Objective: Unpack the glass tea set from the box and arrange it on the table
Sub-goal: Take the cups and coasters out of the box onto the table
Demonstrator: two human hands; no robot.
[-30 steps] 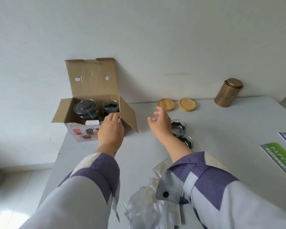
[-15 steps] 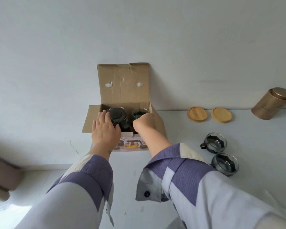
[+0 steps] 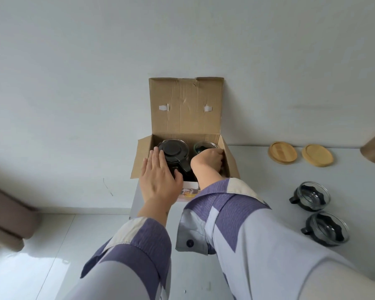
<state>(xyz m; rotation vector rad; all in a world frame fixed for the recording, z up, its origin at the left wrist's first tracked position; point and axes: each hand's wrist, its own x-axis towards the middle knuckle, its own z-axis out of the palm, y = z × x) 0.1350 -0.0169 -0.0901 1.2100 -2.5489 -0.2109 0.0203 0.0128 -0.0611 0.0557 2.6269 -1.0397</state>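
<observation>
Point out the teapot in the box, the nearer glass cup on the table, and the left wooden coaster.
teapot [image 3: 173, 150], head view, black lid
nearer glass cup [image 3: 327, 228], head view, inside bottom
left wooden coaster [image 3: 282, 152], head view, top face

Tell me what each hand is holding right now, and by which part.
The left hand holds nothing, lying flat against the teapot in the box. The right hand curls into the box by a glass cup; its grip is hidden.

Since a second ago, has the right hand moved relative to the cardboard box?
Yes. The right hand went from hovering over the table, right of the cardboard box, into the box beside the teapot.
</observation>
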